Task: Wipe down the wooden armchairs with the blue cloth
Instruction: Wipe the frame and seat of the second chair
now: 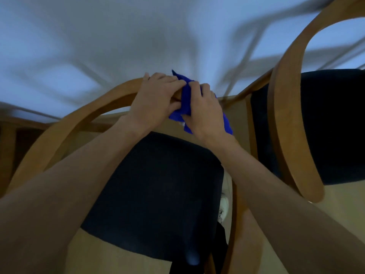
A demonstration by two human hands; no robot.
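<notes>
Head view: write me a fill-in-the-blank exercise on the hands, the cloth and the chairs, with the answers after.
1. The cloth bunched on the curved wooden rail is ____ in colour.
2. The right hand grips the ____.
3. The left hand rests on top of the wooden ____ beside the cloth.
4. The seat cushion below the arms is dark, and a second chair stands to the ____.

Missing words: blue; cloth; rail; right
</notes>
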